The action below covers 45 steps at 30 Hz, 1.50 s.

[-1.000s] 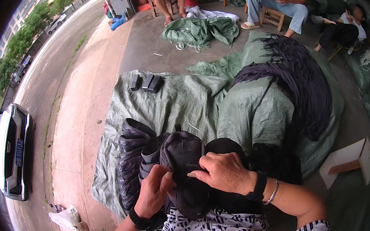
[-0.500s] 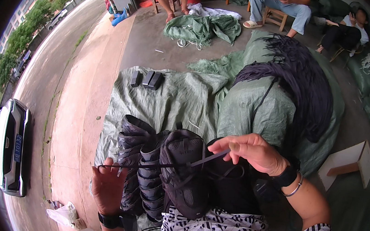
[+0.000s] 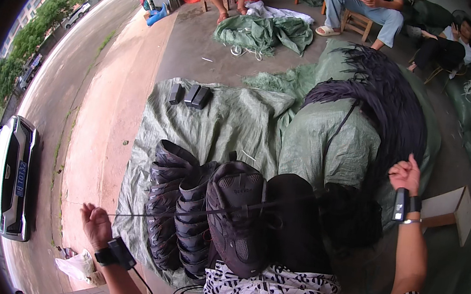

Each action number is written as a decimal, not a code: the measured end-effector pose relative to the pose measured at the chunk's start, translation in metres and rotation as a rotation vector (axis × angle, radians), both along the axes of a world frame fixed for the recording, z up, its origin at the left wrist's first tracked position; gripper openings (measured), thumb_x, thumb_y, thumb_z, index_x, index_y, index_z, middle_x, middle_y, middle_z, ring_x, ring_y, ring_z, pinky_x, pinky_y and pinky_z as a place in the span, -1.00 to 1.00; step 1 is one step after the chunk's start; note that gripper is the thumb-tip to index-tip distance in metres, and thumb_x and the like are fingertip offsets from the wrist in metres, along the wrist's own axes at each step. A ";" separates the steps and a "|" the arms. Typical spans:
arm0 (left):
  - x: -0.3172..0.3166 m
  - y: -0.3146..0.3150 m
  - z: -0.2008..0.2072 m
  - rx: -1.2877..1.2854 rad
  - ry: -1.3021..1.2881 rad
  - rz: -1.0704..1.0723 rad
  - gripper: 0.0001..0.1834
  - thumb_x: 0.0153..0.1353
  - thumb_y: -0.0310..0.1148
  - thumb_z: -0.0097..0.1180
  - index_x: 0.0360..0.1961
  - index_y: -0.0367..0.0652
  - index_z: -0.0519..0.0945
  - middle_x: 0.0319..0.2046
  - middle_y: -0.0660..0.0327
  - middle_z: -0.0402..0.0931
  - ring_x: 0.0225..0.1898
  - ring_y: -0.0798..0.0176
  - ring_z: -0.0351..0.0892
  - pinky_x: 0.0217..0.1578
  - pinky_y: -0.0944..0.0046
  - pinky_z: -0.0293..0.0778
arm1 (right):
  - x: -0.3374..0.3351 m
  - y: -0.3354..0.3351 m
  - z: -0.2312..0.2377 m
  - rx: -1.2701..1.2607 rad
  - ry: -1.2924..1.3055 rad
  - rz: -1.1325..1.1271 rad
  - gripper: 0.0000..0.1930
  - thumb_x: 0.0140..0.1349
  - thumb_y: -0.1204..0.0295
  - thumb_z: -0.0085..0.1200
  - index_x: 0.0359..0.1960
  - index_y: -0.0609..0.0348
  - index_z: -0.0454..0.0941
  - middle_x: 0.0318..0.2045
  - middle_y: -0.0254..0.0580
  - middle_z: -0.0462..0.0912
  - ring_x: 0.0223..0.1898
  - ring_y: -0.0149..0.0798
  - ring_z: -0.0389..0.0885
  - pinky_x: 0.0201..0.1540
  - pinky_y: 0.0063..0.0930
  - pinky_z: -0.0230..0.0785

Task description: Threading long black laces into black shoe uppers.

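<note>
A dark sneaker point(image 3: 237, 191), toe toward me, rests at my lap with a thin black shoelace point(image 3: 189, 214) drawn across it. My left hand point(image 3: 96, 227), out to the left above the pavement, pinches the shoelace's left end. The lace runs up to the right over the shoe and fades against my dark trousers. My right hand point(image 3: 406, 175) is raised far to the right, beside the pile of black laces point(image 3: 405, 129). Its fingers are curled, the index finger partly raised; what they hold, if anything, is too small to make out.
Two stacks of dark shoes point(image 3: 167, 203) stand left of the sneaker on a green woven sheet point(image 3: 230, 117). Small black boxes point(image 3: 196, 96) lie farther up it. A stuffed green sack point(image 3: 319, 137) bears the laces. A white box point(image 3: 451, 211) sits right. Several people sit beyond.
Both hands have moved apart, the left outward to the left, the right outward and up to the right. The shoelace now stretches in a longer line across the shoe.
</note>
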<state>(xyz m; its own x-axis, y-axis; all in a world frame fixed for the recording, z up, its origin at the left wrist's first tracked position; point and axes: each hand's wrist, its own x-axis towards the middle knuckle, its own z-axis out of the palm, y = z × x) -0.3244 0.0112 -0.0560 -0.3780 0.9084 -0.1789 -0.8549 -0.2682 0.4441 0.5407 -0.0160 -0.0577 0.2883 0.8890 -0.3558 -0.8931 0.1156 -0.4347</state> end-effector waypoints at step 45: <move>0.322 -0.033 0.024 0.113 1.739 -0.252 -0.71 0.15 -0.44 0.22 -0.20 -0.23 0.36 -0.50 0.26 0.35 -0.48 0.37 0.33 -0.40 0.40 0.34 | -0.239 0.044 0.042 0.275 -1.501 1.002 -0.77 0.06 0.35 0.29 -0.56 0.24 0.57 -0.65 -0.32 0.55 -0.62 -0.43 0.44 -0.52 -0.51 0.29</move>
